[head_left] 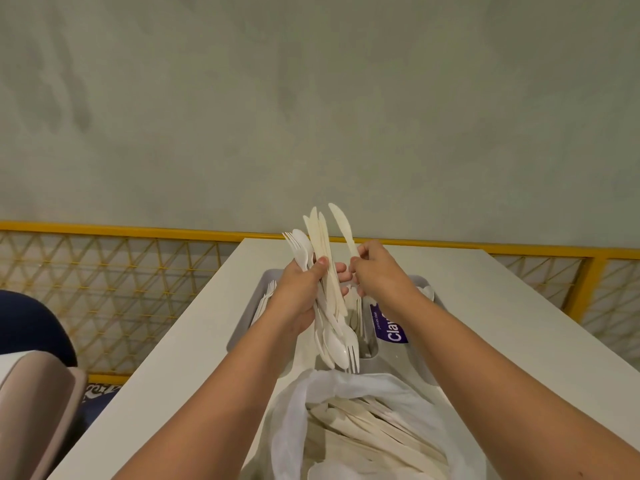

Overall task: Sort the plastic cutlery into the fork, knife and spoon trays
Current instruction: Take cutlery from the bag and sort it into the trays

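Above grey tray (393, 360), left hand (299, 294) fingers clamped round mixed bundle (321, 239) of forks, spoons, knives. Right hand (379, 271) at 3 o'clock of it, fingers pinching single knife (341, 225) by handle, blade toward 12. White bag (299, 422) of more cutlery at tray's 6 o'clock, on white table (194, 341).

The left forearm (228, 400) at seven o'clock and the right forearm (502, 379) at five o'clock are bare. The left hand (300, 292) has a short-trimmed thumbnail (323, 261).

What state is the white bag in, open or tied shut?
Open: the white bag has its mouth spread wide, with cream cutlery piled inside.
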The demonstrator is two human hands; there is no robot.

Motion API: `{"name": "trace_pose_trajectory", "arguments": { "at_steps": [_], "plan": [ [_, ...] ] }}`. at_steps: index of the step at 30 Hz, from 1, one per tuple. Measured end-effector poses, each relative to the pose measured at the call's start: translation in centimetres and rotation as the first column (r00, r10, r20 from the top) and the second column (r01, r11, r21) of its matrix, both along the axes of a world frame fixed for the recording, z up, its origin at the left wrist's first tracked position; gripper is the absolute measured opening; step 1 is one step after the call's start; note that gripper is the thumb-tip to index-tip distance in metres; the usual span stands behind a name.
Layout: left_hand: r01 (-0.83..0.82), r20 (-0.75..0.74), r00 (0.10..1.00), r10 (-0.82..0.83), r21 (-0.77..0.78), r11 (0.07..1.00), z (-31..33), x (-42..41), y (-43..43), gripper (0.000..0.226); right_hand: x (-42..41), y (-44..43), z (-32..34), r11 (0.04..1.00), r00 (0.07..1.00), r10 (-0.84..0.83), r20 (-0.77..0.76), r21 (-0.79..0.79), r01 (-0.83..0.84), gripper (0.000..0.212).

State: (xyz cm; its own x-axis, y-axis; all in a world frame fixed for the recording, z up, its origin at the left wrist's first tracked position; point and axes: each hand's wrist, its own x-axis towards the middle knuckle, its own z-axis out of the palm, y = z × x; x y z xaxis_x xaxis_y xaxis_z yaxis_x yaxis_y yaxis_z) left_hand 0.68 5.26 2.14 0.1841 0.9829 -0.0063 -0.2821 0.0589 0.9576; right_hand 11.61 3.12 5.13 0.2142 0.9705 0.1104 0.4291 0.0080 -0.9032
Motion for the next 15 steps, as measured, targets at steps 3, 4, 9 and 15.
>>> {"name": "trace_pose_trajectory", "arguments": {
  "at_steps": [3, 4, 9, 15],
  "plan": [
    [0.010, -0.022, 1.000, -0.009, 0.046, 0.999, 0.1, 0.2, -0.3, 0.033, 0.4, 0.3, 0.6, 0.999, 0.994, 0.047, -0.102, 0.029, -0.044, 0.014],
    [0.028, -0.026, 0.999, -0.027, 0.064, 0.998, 0.2, 0.2, -0.5, 0.032, 0.5, 0.4, 0.8, 0.996, 0.988, 0.085, -0.132, 0.035, -0.081, 0.016],
    [0.098, -0.049, 0.994, -0.093, 0.095, 0.991, 0.2, 0.2, -0.7, 0.032, 0.5, 1.3, 1.3, 0.995, 0.980, 0.098, -0.171, 0.052, -0.091, 0.021],
    [0.119, -0.056, 0.992, -0.114, 0.098, 0.988, -0.3, -0.4, -0.9, 0.033, 0.8, 2.7, 1.4, 0.997, 0.931, 0.066, -0.359, 0.062, -0.047, 0.013]
  ]
}}
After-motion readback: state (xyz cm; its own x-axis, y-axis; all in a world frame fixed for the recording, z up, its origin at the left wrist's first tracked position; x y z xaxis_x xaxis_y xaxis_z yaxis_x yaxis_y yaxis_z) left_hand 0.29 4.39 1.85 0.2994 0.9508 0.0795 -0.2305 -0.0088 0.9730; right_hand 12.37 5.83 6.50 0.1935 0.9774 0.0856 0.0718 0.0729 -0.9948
